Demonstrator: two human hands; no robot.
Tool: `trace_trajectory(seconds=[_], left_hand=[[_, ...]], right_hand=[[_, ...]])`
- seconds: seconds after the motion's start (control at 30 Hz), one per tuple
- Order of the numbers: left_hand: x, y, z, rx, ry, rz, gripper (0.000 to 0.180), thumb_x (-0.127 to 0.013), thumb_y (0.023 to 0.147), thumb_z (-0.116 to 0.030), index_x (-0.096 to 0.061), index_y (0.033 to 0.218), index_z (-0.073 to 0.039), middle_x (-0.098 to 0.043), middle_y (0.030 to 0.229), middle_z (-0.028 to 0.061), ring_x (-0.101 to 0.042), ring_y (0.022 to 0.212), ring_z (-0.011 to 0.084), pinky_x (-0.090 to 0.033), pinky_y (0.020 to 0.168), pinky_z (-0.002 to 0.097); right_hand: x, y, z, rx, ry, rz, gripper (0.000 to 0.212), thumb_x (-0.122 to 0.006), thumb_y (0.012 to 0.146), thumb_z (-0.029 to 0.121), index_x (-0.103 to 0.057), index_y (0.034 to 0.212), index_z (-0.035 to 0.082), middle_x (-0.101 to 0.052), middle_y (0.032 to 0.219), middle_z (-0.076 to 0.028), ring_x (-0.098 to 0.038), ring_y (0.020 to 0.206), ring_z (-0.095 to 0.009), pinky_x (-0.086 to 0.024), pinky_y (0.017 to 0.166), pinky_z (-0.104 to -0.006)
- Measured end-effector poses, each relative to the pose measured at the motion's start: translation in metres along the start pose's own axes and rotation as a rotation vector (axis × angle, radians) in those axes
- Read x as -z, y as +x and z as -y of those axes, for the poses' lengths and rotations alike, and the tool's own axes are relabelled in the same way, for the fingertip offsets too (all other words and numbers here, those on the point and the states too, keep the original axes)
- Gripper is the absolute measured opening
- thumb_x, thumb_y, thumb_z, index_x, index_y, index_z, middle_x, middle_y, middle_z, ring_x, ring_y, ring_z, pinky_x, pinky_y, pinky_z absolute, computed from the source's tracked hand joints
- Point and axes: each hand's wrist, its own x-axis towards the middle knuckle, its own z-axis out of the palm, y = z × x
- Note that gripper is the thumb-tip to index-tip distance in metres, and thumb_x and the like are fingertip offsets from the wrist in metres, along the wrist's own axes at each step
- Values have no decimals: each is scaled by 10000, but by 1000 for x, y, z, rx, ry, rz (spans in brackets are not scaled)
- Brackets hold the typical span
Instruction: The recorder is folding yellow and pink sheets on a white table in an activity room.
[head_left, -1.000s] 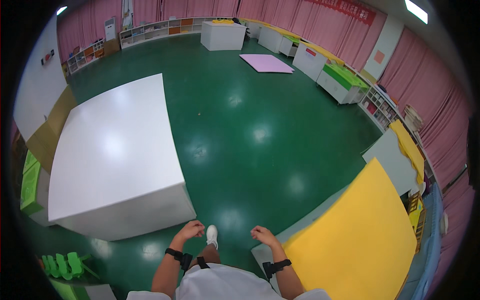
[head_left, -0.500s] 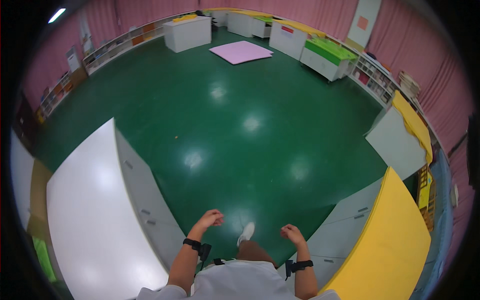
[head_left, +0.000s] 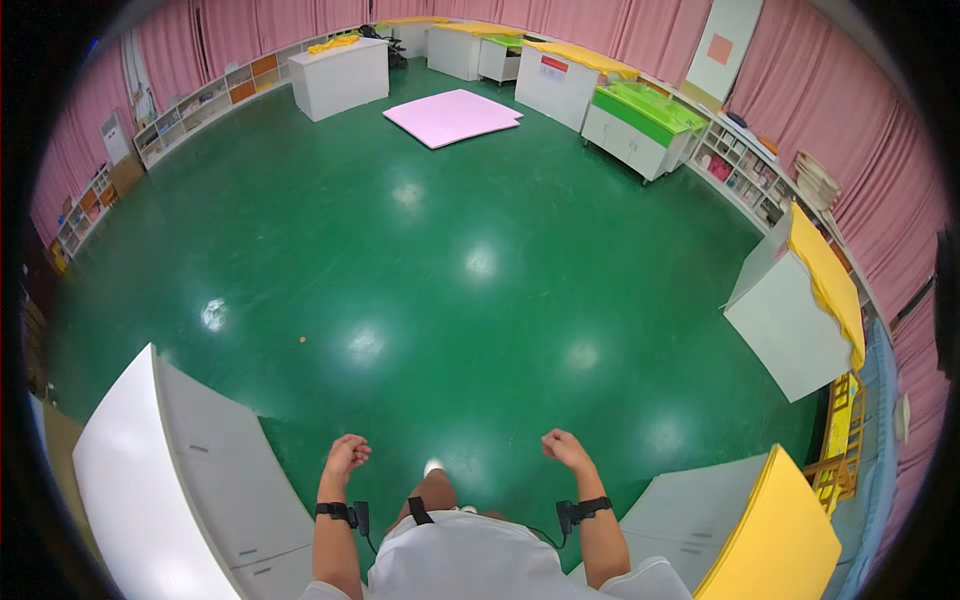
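My left hand [head_left: 347, 454] hangs in the air in front of me, its fingers loosely curled, and I see nothing in it. Across from it my right hand [head_left: 567, 449] is held at a similar height, closed in a loose fist with nothing visible inside. Black bands with small devices circle both wrists. Neither hand touches anything. The white-topped cabinet [head_left: 130, 480] lies nearest my left hand, off to its left. On the right side, the cabinet with a yellow cover [head_left: 775, 540] is the closest thing to my right hand.
Green floor [head_left: 450, 330] stretches ahead, with a small orange bit [head_left: 303, 340] on it. Farther off lies a pink mat [head_left: 455, 115]. White cabinets [head_left: 345, 80], a green-topped cart [head_left: 640, 120] and low shelves [head_left: 205, 100] line the room. A yellow-draped cabinet [head_left: 790, 315] stands at right.
I have walked forward: the cabinets on both sides have slid back toward the lower edge. My hands have moved farther apart, still curled and holding nothing visible.
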Motion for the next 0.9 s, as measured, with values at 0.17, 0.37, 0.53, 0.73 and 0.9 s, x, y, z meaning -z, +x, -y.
trace_trajectory(seconds=[0.17,0.37,0.53,0.73,0.9], left_hand=[[-44,133,-75,37,-12,-49,119,-503,853,-177,-535,849,-62,-602,693,49,-534,541,109,-418,482,230],[-139,310,-189,31,13,16,109,-507,844,-159,-531,846,-53,-596,688,53,-514,517,109,-408,468,234],[-240,440,-284,58,149,147,113,-511,838,-158,-534,853,-48,-592,692,59,-512,529,113,-405,473,236],[-360,603,-378,74,252,160,115,-516,825,-156,-539,859,-49,-597,708,63,-523,557,122,-424,507,248],[-413,728,-435,58,352,281,120,-513,829,-157,-541,880,-52,-607,730,61,-543,585,128,-445,549,254]], right_hand=[[53,124,69,-68,142,26,226,-522,862,258,-567,907,41,-619,830,-72,-604,720,-175,-496,664,-318],[147,240,56,-442,463,-38,250,-496,858,247,-567,946,25,-627,901,-102,-616,830,-217,-503,722,-354],[208,317,72,-396,722,-256,257,-457,858,227,-563,944,9,-617,921,-124,-607,820,-247,-503,718,-370],[299,461,95,-416,728,-413,278,-445,869,249,-577,948,18,-613,889,-104,-608,791,-236,-497,678,-357],[402,625,156,-413,644,-429,289,-456,859,265,-593,938,24,-622,910,-94,-605,768,-212,-489,631,-325]])
